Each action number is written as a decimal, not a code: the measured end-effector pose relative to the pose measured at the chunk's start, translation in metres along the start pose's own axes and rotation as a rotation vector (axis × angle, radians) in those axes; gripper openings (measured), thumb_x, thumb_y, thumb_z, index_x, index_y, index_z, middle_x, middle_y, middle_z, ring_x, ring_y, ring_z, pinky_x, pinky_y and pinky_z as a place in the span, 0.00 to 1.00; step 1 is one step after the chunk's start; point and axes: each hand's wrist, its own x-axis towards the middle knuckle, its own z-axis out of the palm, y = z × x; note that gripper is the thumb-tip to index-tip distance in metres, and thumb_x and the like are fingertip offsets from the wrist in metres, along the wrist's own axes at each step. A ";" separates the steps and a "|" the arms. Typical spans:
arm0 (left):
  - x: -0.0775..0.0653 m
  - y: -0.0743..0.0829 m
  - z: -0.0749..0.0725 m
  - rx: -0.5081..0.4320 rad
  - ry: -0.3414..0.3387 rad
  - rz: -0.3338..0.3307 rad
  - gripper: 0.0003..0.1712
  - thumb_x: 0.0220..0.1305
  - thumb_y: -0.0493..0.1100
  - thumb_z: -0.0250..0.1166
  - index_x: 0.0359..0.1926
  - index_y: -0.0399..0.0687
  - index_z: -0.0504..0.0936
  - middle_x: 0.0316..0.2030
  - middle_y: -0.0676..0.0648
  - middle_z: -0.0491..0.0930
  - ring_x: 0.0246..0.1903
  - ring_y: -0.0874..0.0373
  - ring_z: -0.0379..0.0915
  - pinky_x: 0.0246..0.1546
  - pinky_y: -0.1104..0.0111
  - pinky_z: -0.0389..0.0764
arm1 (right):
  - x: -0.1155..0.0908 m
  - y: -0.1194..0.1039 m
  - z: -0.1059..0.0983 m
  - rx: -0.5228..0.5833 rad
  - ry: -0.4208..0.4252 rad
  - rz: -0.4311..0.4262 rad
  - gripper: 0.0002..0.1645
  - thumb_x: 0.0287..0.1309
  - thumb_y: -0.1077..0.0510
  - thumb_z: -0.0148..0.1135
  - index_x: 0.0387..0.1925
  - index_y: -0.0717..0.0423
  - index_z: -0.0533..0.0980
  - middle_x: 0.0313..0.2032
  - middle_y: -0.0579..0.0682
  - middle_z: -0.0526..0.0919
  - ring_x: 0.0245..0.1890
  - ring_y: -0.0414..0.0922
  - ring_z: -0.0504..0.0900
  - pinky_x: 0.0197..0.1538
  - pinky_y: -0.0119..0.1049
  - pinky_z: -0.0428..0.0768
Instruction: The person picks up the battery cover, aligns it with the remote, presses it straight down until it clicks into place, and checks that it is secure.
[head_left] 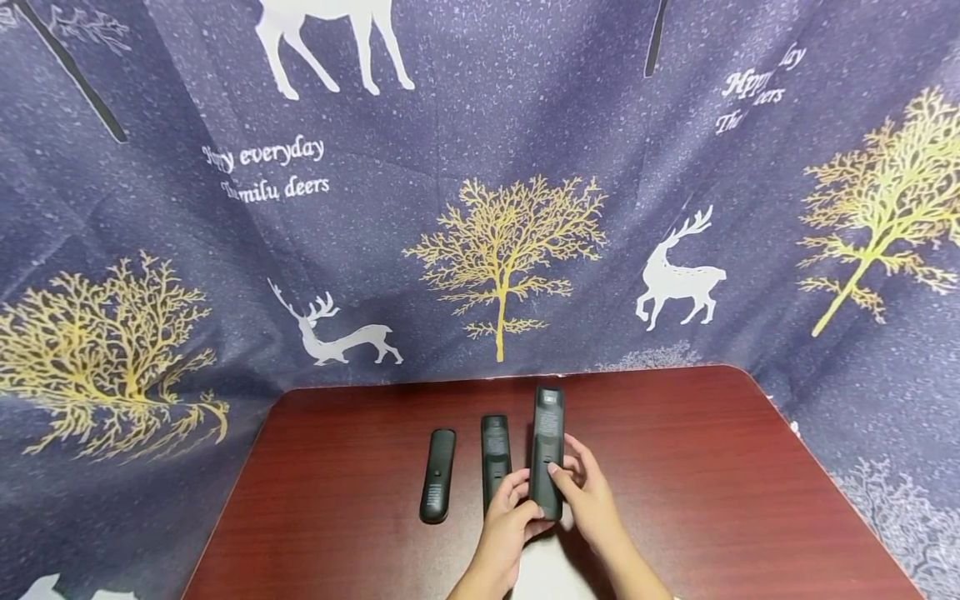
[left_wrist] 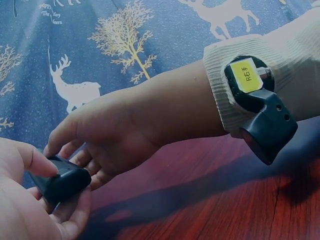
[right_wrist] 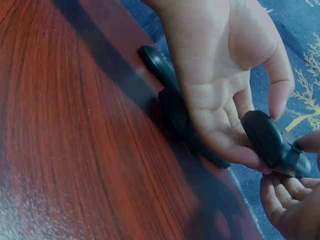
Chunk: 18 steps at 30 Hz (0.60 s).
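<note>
Both hands hold a black remote control point(head_left: 547, 450) raised over the table, its back with label print and battery cover facing up. The left hand point(head_left: 510, 521) grips its lower end, thumb across the near edge. On the other side, the right hand point(head_left: 592, 496) has its thumb on the battery cover and fingers along the edge. The left wrist view shows the near end of the remote point(left_wrist: 70, 185) between the left hand point(left_wrist: 20, 185) and right hand point(left_wrist: 107, 132). A second remote point(head_left: 495, 442) lies back-up, partly hidden by the left hand.
A third, rounded remote point(head_left: 438, 475) lies back-up farther left on the reddish wooden table point(head_left: 337, 483). Something white point(head_left: 551, 571) shows between the forearms at the near edge. Behind the table hangs a blue curtain point(head_left: 465, 108) printed with deer and trees.
</note>
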 end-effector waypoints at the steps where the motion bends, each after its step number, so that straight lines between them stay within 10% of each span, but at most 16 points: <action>1: 0.000 0.000 0.000 0.004 0.001 0.002 0.37 0.54 0.28 0.58 0.68 0.35 0.66 0.54 0.40 0.78 0.42 0.55 0.81 0.41 0.64 0.83 | 0.000 0.000 0.000 0.002 -0.001 0.003 0.36 0.68 0.58 0.62 0.74 0.51 0.62 0.51 0.60 0.84 0.42 0.37 0.83 0.47 0.28 0.79; 18: 0.001 -0.002 -0.005 0.067 0.024 0.013 0.38 0.70 0.48 0.63 0.72 0.31 0.62 0.65 0.31 0.71 0.54 0.52 0.79 0.47 0.58 0.83 | -0.007 -0.001 0.004 0.039 -0.045 -0.013 0.37 0.65 0.61 0.63 0.73 0.54 0.63 0.49 0.62 0.85 0.41 0.38 0.83 0.49 0.29 0.80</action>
